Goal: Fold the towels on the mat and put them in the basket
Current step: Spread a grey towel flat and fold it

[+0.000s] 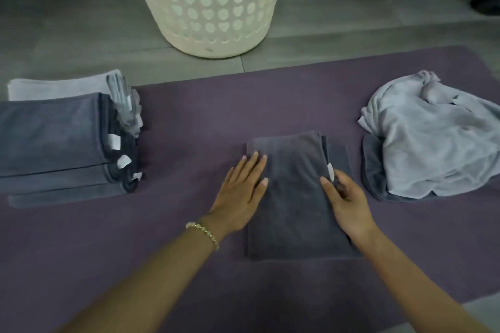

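A dark grey towel [292, 197] lies folded into a tall rectangle in the middle of the purple mat [189, 121]. My left hand [240, 192] presses flat on its left edge with straight fingers. My right hand [346, 200] rests on its right side, fingers curled at the folded edge beside a white tag; whether it pinches the cloth I cannot tell. A stack of folded towels [62, 140], dark grey with light grey ones behind, sits at the left. An unfolded light grey towel [433, 140] lies crumpled at the right over a dark one [372, 170]. The white basket [211, 5] stands beyond the mat.
Grey tiled floor [67, 21] surrounds the mat. The basket has heart-shaped holes and stands on the floor just past the mat's far edge. A dark shape [484, 0] sits at the top right corner. Bare mat lies between the stack and the middle towel.
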